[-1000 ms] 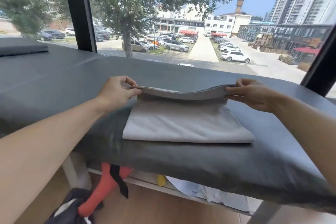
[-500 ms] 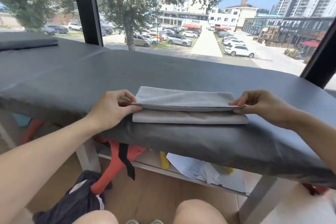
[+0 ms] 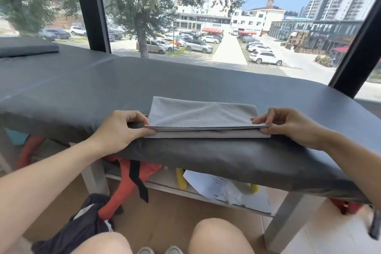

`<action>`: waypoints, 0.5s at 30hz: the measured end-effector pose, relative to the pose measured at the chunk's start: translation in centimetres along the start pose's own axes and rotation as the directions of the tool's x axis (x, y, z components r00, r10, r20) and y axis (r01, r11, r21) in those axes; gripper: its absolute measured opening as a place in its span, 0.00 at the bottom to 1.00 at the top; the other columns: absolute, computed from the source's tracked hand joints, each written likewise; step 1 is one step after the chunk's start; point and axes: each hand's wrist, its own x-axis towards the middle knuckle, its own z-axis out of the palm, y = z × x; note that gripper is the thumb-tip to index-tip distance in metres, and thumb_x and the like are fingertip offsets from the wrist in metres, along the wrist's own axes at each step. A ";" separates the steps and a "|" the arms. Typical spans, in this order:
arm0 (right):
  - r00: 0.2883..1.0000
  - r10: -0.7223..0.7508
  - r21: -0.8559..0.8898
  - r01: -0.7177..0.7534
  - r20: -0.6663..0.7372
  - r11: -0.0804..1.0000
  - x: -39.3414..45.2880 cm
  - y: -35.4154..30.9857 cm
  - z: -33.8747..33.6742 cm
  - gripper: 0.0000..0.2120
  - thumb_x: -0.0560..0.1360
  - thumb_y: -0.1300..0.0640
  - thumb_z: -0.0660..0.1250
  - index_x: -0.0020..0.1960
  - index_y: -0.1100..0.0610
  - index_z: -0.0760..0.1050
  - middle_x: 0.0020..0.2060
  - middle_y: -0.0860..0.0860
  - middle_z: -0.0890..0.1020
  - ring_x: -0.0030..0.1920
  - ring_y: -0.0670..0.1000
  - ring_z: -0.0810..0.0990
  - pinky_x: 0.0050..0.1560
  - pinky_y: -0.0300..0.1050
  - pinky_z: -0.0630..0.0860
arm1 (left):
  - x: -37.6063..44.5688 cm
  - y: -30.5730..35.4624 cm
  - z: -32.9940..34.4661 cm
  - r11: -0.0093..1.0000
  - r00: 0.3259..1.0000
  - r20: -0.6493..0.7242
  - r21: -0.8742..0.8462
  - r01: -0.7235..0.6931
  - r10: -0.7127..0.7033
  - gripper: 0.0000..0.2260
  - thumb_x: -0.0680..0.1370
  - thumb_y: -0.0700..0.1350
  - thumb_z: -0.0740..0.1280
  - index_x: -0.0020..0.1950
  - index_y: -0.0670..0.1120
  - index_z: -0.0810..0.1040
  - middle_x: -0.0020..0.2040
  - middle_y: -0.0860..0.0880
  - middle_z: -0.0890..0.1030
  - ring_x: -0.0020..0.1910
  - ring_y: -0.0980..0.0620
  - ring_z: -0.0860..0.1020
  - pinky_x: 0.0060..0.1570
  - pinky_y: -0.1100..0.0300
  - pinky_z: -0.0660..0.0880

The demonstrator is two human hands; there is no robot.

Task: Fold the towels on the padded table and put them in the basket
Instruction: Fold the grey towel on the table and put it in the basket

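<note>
Crosswise, towel (image 3: 203, 116) between hands (image 3: 121, 130)

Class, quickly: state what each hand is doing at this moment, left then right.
Left hand: closed, pinching the left corner of the grey towel.
Right hand: closed, pinching the towel's right corner.

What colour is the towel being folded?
Light grey, plain; the towel shows best in the head view.
</note>
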 end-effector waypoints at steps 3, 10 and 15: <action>1.000 0.012 -0.082 -0.012 -0.001 0.997 -0.1 -0.1 0.1 0.12 0.66 0.64 0.77 0.37 0.65 0.74 0.52 0.54 0.87 0.60 0.49 0.83 0.62 0.38 0.77 | -0.2 -0.1 0.0 1.000 1.000 0.018 0.016 -0.025 0.025 0.08 0.70 0.48 0.80 0.40 0.47 0.83 0.37 0.66 0.83 0.39 0.70 0.78 0.39 0.77 0.68; 0.997 -0.018 -0.180 0.005 -0.073 0.984 -0.2 -0.3 0.6 0.10 0.64 0.63 0.79 0.37 0.65 0.78 0.48 0.52 0.88 0.57 0.48 0.84 0.62 0.43 0.78 | 0.2 -0.5 -0.5 0.997 0.997 0.014 0.022 -0.078 0.078 0.06 0.74 0.49 0.77 0.43 0.52 0.81 0.42 0.55 0.85 0.47 0.55 0.81 0.50 0.64 0.71; 0.999 -0.049 -0.309 0.042 -0.016 0.950 -0.5 -0.4 0.8 0.09 0.61 0.50 0.79 0.35 0.53 0.82 0.50 0.45 0.87 0.57 0.42 0.83 0.64 0.40 0.75 | 0.1 -0.7 -0.6 0.990 0.995 0.028 0.101 -0.096 0.093 0.06 0.74 0.48 0.77 0.43 0.54 0.80 0.39 0.54 0.83 0.43 0.55 0.80 0.51 0.58 0.73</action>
